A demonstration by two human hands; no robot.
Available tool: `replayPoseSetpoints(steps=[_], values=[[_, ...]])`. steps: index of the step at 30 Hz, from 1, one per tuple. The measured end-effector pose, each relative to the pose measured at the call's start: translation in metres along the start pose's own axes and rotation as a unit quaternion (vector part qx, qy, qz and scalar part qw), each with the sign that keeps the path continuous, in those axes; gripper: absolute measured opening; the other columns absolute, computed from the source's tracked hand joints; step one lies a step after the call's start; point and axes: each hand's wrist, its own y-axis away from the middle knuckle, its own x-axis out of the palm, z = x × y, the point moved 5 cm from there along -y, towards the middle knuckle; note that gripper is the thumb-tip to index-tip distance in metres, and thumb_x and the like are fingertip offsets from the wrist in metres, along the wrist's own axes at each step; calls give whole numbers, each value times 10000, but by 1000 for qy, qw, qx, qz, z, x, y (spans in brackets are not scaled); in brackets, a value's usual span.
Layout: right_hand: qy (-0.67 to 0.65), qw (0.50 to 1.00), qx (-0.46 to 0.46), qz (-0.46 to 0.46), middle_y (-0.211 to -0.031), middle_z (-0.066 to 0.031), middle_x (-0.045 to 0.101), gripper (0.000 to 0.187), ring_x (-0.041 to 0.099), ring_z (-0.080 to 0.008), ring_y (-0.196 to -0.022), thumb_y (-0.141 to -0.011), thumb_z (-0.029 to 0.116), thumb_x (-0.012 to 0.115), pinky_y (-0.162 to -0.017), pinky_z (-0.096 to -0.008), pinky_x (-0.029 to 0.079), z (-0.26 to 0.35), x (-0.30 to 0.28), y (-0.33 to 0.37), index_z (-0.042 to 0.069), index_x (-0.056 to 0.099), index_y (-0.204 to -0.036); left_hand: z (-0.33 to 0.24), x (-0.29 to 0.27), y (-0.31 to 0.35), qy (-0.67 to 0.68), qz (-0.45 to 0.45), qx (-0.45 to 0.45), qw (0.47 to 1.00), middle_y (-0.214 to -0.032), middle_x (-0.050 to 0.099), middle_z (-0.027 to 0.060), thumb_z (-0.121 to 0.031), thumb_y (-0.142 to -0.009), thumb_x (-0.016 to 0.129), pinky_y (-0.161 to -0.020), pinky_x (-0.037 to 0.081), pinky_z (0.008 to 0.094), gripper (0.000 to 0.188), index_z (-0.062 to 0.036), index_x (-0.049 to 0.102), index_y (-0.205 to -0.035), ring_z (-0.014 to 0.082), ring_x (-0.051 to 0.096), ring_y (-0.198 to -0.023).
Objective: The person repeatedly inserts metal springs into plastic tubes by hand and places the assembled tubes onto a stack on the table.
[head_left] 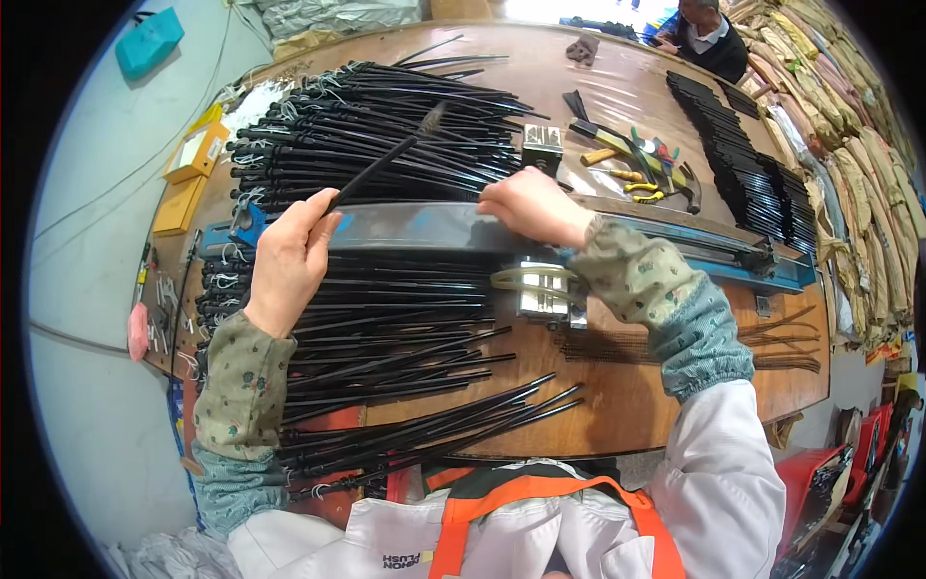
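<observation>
Here is the left hand (289,256), thumb and fingers clamped on the lower end of a brush (376,172) — a dark stick slanting up and to the right, its bristly tip above the black rods (376,135). Across the middle, the right hand (535,205) is over the long grey metal bar (410,228), fingers bunched together at its far edge; whether they pinch anything, I cannot tell.

That bar lies crosswise on the table (617,415), with a blue clamp (249,226) near its left end and a blue rail (719,241) running off to the right. Black rods spread out on both the far and near sides of it, many with white string at their left ends.

Just beyond the right hand sits a shiny metal block (542,143); on the near side there's another block (543,292) with a pale hose looped across it. Over to the right — a hammer (690,188) and yellow-handled pliers (644,193), with thin brown rods (694,349) nearer the person. At the far right corner, another person (709,39) is by the table.
</observation>
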Motion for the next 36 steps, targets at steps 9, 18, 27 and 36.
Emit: replayPoseSetpoints(steps=[9, 18, 27, 36], values=[[225, 947, 66, -221, -822, -62, 682, 72, 657, -288, -873, -847, 78, 704, -886, -459, 423, -92, -78, 194, 142, 689, -877, 30, 22, 0, -146, 112, 12, 983, -820, 616, 125, -229, -978, 690, -644, 530, 449, 285, -206, 704, -1262, 350, 664, -756], [294, 926, 154, -183, -879, -121, 635, 41, 595, -328, -929, -935, 74, 663, -857, -442, 438, -166, -100, 320, 48, 654, -966, -32, 180, -48, -67, 148, 173, 971, -852, 664, 88, -390, -1015, 599, -699, 575, 433, 223, -190, 687, -1055, 286, 705, -822], [212, 928, 189, -242, -852, -168, 634, 80, 609, -370, -868, -860, 14, 697, -785, -454, 463, -147, -106, 316, 18, 670, -936, -29, 200, -42, -1, 100, 181, 978, -813, 621, 110, -290, -932, 714, -719, 523, 458, 185, -119, 723, -1001, 337, 635, -796], [158, 945, 135, -252, -1236, -68, 726, 464, 594, -307, -1192, -812, -8, 771, -989, -425, 459, -51, -85, 252, 86, 698, -1261, -33, 197, -43, -57, 180, 121, 975, -834, 674, 123, -272, -1000, 627, -732, 540, 465, 182, -100, 686, -986, 357, 676, -820]])
